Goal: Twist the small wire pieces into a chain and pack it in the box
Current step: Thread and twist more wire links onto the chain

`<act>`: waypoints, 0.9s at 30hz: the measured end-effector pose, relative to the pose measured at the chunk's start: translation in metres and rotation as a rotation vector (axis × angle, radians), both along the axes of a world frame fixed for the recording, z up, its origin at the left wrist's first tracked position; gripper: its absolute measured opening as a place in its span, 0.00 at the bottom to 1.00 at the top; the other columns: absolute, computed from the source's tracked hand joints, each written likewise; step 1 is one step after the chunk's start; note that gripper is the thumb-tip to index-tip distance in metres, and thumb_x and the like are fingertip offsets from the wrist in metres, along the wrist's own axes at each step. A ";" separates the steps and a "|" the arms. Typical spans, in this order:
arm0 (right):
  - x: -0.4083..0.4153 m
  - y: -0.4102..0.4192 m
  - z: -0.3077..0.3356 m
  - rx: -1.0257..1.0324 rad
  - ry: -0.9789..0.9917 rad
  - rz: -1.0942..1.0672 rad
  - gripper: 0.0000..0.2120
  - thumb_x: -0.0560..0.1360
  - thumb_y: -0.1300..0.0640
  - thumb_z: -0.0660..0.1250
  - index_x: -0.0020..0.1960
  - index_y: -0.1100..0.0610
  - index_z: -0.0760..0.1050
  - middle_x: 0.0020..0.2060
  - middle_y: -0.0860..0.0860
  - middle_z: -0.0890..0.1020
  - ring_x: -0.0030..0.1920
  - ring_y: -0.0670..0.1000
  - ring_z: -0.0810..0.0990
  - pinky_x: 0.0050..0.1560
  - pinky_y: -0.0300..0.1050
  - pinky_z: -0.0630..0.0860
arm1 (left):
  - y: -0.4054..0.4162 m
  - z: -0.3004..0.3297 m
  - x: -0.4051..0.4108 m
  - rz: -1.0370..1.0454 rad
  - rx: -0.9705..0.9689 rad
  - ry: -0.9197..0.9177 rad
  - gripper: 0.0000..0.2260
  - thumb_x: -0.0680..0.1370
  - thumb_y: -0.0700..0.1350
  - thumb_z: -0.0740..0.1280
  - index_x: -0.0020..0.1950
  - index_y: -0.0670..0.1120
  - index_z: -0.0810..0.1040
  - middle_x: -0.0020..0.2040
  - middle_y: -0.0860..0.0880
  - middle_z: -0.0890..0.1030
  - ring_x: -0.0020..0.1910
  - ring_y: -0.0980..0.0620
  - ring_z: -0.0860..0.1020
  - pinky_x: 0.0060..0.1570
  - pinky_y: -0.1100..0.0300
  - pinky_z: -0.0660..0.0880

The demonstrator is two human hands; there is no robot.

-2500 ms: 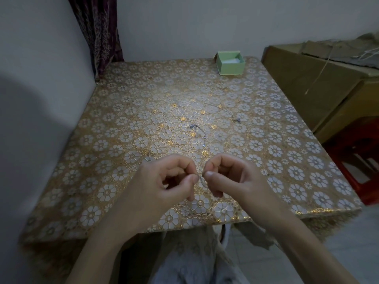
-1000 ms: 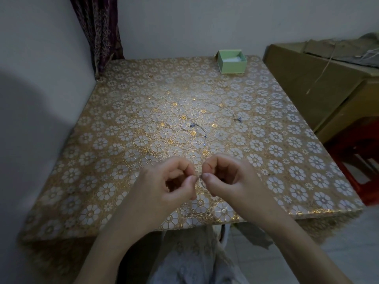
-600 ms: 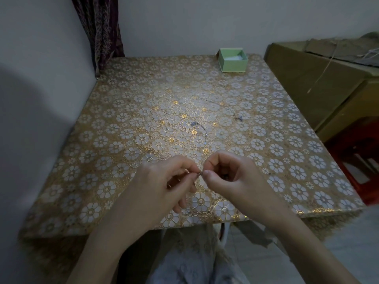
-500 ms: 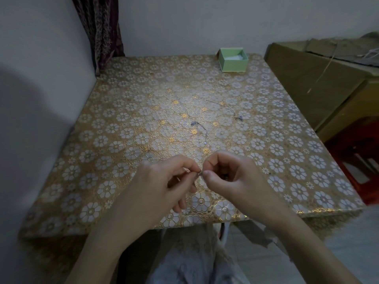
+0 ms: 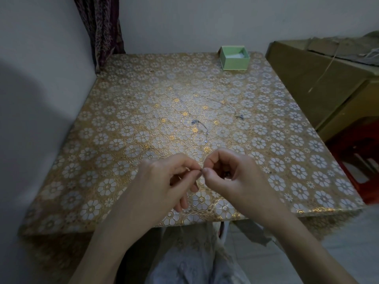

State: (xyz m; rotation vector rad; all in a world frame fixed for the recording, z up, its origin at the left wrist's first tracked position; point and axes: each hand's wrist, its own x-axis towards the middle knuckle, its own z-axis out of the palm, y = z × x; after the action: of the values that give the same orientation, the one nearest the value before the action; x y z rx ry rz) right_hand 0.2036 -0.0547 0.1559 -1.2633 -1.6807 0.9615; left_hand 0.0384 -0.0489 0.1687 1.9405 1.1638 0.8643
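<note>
My left hand and my right hand meet over the near part of the table, fingertips almost touching. Both pinch a tiny wire piece between thumb and forefinger; most of it is hidden by the fingers. A short wire piece with looped ends lies on the cloth beyond the hands. A longer thin wire lies further right. The small green box stands open at the table's far edge.
The table carries a gold cloth with white flowers. A wall runs along the left and a dark curtain hangs at the far left corner. A brown cabinet and a red stool stand on the right.
My left hand's lower fingers have uncurled and now hang down. Both hands stay pinched together on the wire at the same spot, a little higher over the table.
</note>
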 end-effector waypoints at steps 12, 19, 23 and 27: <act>-0.003 -0.002 -0.010 0.116 -0.126 -0.010 0.03 0.68 0.55 0.64 0.36 0.53 0.73 0.28 0.43 0.73 0.31 0.44 0.72 0.31 0.34 0.67 | 0.001 -0.009 -0.001 0.014 0.064 0.094 0.04 0.72 0.44 0.69 0.39 0.51 0.76 0.33 0.56 0.80 0.23 0.61 0.78 0.20 0.60 0.74; -0.002 -0.005 -0.013 -0.091 0.098 0.026 0.04 0.67 0.59 0.65 0.34 0.54 0.73 0.27 0.44 0.72 0.29 0.44 0.69 0.30 0.38 0.65 | -0.001 -0.014 -0.002 0.022 0.010 0.091 0.04 0.73 0.41 0.69 0.38 0.48 0.77 0.33 0.57 0.81 0.22 0.59 0.78 0.22 0.57 0.75; 0.005 -0.002 -0.008 -0.115 0.183 0.008 0.03 0.67 0.59 0.64 0.34 0.54 0.73 0.26 0.45 0.72 0.29 0.46 0.69 0.30 0.40 0.66 | -0.001 -0.015 -0.004 0.019 -0.047 0.041 0.06 0.74 0.36 0.68 0.40 0.46 0.77 0.31 0.53 0.81 0.23 0.56 0.78 0.22 0.58 0.76; 0.005 -0.002 -0.010 -0.106 0.185 0.020 0.04 0.69 0.58 0.65 0.35 0.55 0.73 0.26 0.45 0.72 0.28 0.46 0.68 0.29 0.40 0.66 | -0.002 -0.010 -0.001 0.037 -0.113 -0.047 0.03 0.75 0.41 0.66 0.43 0.48 0.78 0.31 0.51 0.82 0.20 0.54 0.77 0.21 0.64 0.72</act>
State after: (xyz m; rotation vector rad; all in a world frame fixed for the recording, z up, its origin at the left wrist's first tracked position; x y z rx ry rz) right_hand 0.2084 -0.0566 0.1460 -1.1883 -1.5183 1.1561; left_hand 0.0378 -0.0514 0.1592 1.8039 1.1985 0.8402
